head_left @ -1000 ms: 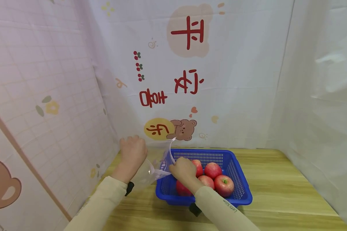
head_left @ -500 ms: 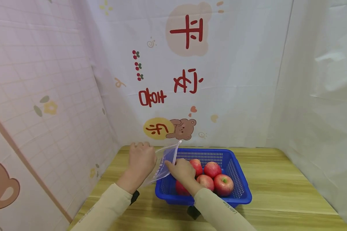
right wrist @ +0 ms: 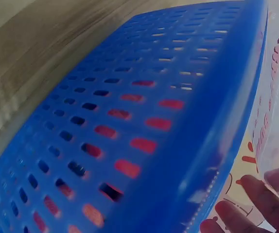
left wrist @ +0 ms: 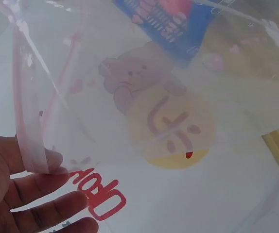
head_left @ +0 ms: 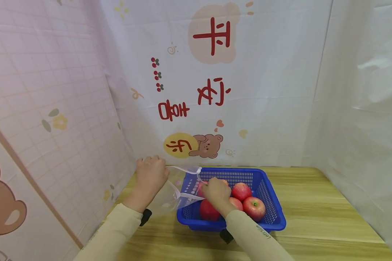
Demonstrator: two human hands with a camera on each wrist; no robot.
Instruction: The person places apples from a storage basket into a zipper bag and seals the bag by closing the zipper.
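My left hand (head_left: 150, 174) grips the far rim of a clear zip bag (head_left: 178, 188) above the table's left side. In the left wrist view the left hand's fingers (left wrist: 37, 194) pinch the bag (left wrist: 130, 97) at its pink zip strip. My right hand (head_left: 217, 192) is over the left end of a blue basket (head_left: 268, 195) and holds the bag's near rim, so the mouth is spread between both hands. Red apples (head_left: 254, 208) lie in the basket. The right wrist view shows the basket's slotted wall (right wrist: 144, 126) and my right fingertips (right wrist: 256, 199) against the printed bag (right wrist: 278, 116).
The wooden table (head_left: 313, 217) is closed in by a printed backdrop (head_left: 212, 90) behind and cloth walls on the left (head_left: 52, 108) and right (head_left: 362, 108). Bare wood lies right of the basket and along the front.
The bag's mouth has been pulled wider. My left hand moved back to the left, and my right hand shifted a little right over the apples.
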